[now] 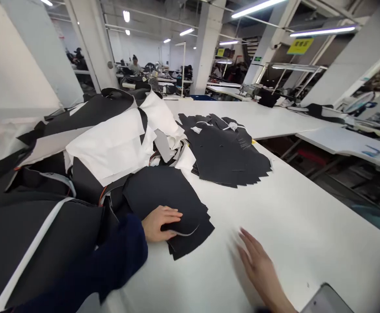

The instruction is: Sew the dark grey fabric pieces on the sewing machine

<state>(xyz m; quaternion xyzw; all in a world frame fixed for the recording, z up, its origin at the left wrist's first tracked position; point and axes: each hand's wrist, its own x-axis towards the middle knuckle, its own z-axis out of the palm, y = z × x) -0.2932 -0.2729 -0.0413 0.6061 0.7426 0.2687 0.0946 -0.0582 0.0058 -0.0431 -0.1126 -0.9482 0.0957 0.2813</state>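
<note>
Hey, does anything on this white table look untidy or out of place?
Mainly the heap of black and white fabric on the left: it's jumbled and folded over itself, whereas the black sheet pieces under the left hand lie flatter, loosely fanned.

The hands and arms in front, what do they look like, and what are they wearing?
The left hand is bare, with a loose, wrinkled navy sleeve reaching the wrist. The right hand is bare too, slightly blurred, its sleeve mostly out of view. Neither wears a glove.
</note>
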